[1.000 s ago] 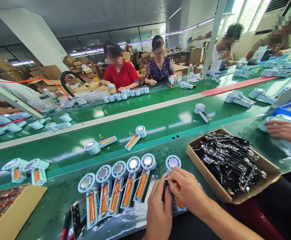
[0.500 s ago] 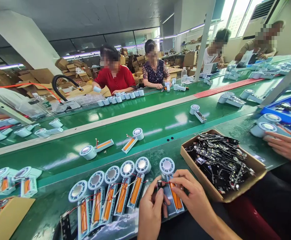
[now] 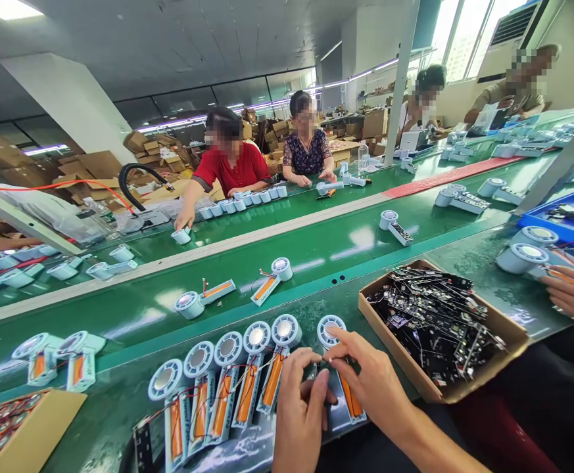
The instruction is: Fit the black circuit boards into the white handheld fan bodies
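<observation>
The pale blue plastic fan shell with an orange cell (image 3: 327, 323) is laid on the worn green desk (image 3: 109, 407), just right of a row of five like shells (image 3: 227, 384). Over its handle a small dark part on red wire (image 3: 319, 365) is pinched by the grip of the left hand (image 3: 299, 414) and of the right hand (image 3: 373, 387). Slack wire and square seating are judged best. A brown cardboard tray of black circuit boards (image 3: 511, 332) is set near; a green conveyor belt (image 3: 346, 246) and seated workers are seen beyond
</observation>
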Available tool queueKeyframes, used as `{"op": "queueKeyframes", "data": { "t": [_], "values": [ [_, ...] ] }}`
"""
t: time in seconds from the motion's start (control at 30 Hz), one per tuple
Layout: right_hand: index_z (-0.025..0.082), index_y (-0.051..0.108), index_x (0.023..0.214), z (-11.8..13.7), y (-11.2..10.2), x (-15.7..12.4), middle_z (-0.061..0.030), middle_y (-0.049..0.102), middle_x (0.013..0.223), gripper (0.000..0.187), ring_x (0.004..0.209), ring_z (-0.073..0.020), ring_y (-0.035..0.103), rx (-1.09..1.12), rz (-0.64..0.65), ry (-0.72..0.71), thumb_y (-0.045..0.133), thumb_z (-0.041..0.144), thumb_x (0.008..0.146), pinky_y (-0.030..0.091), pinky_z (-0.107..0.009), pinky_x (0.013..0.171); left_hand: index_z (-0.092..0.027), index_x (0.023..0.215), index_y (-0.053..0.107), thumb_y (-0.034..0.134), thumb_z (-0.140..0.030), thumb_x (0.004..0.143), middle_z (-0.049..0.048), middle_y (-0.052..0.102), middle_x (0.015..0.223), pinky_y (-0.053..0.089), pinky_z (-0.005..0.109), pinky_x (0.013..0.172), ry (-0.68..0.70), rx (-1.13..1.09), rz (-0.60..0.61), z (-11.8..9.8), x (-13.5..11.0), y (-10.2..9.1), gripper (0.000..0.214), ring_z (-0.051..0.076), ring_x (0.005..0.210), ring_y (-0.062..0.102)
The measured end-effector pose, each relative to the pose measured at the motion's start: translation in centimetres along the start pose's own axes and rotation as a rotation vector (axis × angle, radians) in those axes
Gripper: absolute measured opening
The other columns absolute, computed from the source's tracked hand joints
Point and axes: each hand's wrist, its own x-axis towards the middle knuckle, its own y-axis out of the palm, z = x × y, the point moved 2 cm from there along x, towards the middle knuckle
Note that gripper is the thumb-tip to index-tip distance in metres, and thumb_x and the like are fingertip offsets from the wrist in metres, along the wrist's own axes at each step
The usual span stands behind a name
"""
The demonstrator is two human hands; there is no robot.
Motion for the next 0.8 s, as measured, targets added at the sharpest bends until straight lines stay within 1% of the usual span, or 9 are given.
{"op": "queueKeyframes", "data": {
  "t": [0.1, 0.27, 0.33, 0.4, 0.5, 0.57, 0.63, 0.73, 0.8],
  "values": [
    [0.026, 0.049, 0.134, 0.31, 0.09, -0.15, -0.0015, 0.074, 0.094, 0.041, 0.090, -0.0213, 0.063, -0.135, 0.028, -0.166, 0.051, 0.007, 0.097, 0.054, -0.033, 0.081, -0.023, 0.103, 0.061, 0.061, -0.046, 0.091, 0.0089, 0.051, 0.128, 0.040, 0.020, 0.033, 0.032, 0.011, 0.025, -0.26, -0.01, 0.01, 0.026, 0.011, 0.061, 0.066],
    [0.022, 0.049, 0.134, 0.24, 0.19, -0.57, -0.0073, 0.069, 0.098, 0.033, 0.090, -0.0225, 0.060, -0.249, 0.096, -0.280, 0.043, 0.013, 0.103, 0.054, -0.034, 0.075, -0.024, 0.103, 0.064, 0.057, -0.045, 0.094, 0.0074, 0.054, 0.119, 0.043, 0.022, 0.036, 0.085, 0.063, 0.032, -0.77, 0.11, -0.03, 0.024, 0.012, 0.061, 0.064],
    [0.021, 0.053, 0.128, 0.07, 0.28, -0.65, -0.0080, 0.068, 0.098, 0.028, 0.089, -0.0223, 0.060, -0.265, 0.099, -0.301, 0.042, 0.013, 0.104, 0.053, -0.034, 0.075, -0.024, 0.101, 0.065, 0.056, -0.045, 0.095, 0.0068, 0.055, 0.116, 0.043, 0.022, 0.037, 0.088, 0.067, 0.047, -0.80, 0.22, -0.05, 0.024, 0.012, 0.061, 0.063],
    [0.021, 0.059, 0.116, -0.06, 0.35, -0.64, -0.0067, 0.067, 0.094, 0.021, 0.086, -0.0216, 0.059, -0.274, 0.082, -0.312, 0.045, 0.014, 0.103, 0.051, -0.035, 0.076, -0.024, 0.101, 0.065, 0.056, -0.047, 0.095, 0.0062, 0.058, 0.111, 0.041, 0.021, 0.036, 0.064, 0.050, 0.063, -0.65, 0.33, -0.11, 0.026, 0.012, 0.061, 0.063],
    [0.022, 0.064, 0.102, -0.19, 0.38, -0.56, -0.0048, 0.067, 0.090, 0.017, 0.082, -0.0204, 0.058, -0.269, 0.036, -0.310, 0.049, 0.013, 0.102, 0.049, -0.034, 0.075, -0.023, 0.099, 0.062, 0.058, -0.052, 0.092, 0.0026, 0.062, 0.089, 0.036, 0.019, 0.034, -0.034, 0.001, 0.086, -0.29, 0.46, -0.20, 0.030, 0.011, 0.051, 0.056],
    [0.022, 0.066, 0.100, -0.29, 0.41, -0.52, -0.0047, 0.066, 0.091, 0.017, 0.083, -0.0199, 0.059, -0.224, 0.010, -0.299, 0.051, 0.013, 0.101, 0.048, -0.032, 0.074, -0.023, 0.101, 0.059, 0.059, -0.055, 0.091, -0.0022, 0.060, 0.073, 0.031, 0.016, 0.033, -0.109, -0.030, 0.100, -0.14, 0.49, -0.20, 0.033, 0.007, 0.041, 0.046],
    [0.022, 0.066, 0.100, -0.40, 0.49, -0.50, -0.0051, 0.065, 0.093, 0.017, 0.085, -0.0194, 0.059, -0.170, 0.001, -0.283, 0.052, 0.013, 0.101, 0.049, -0.031, 0.073, -0.023, 0.103, 0.056, 0.059, -0.056, 0.090, -0.0058, 0.057, 0.063, 0.027, 0.014, 0.034, -0.156, -0.049, 0.111, -0.10, 0.50, -0.15, 0.036, 0.005, 0.037, 0.040],
    [0.020, 0.064, 0.098, -0.50, 0.71, -0.46, -0.0056, 0.064, 0.092, 0.019, 0.085, -0.0194, 0.058, -0.156, 0.016, -0.278, 0.047, 0.012, 0.102, 0.048, -0.032, 0.075, -0.022, 0.102, 0.056, 0.058, -0.056, 0.091, -0.0065, 0.057, 0.058, 0.025, 0.014, 0.035, -0.167, -0.040, 0.098, -0.05, 0.50, 0.01, 0.037, 0.005, 0.035, 0.040],
    [0.019, 0.062, 0.098, -0.51, 0.87, -0.43, -0.0058, 0.063, 0.092, 0.020, 0.086, -0.0201, 0.057, -0.191, 0.047, -0.290, 0.044, 0.011, 0.103, 0.046, -0.033, 0.077, -0.021, 0.098, 0.058, 0.057, -0.056, 0.091, -0.0046, 0.059, 0.061, 0.027, 0.014, 0.034, -0.117, 0.004, 0.065, 0.02, 0.51, 0.13, 0.036, 0.006, 0.036, 0.041]
  ]
}}
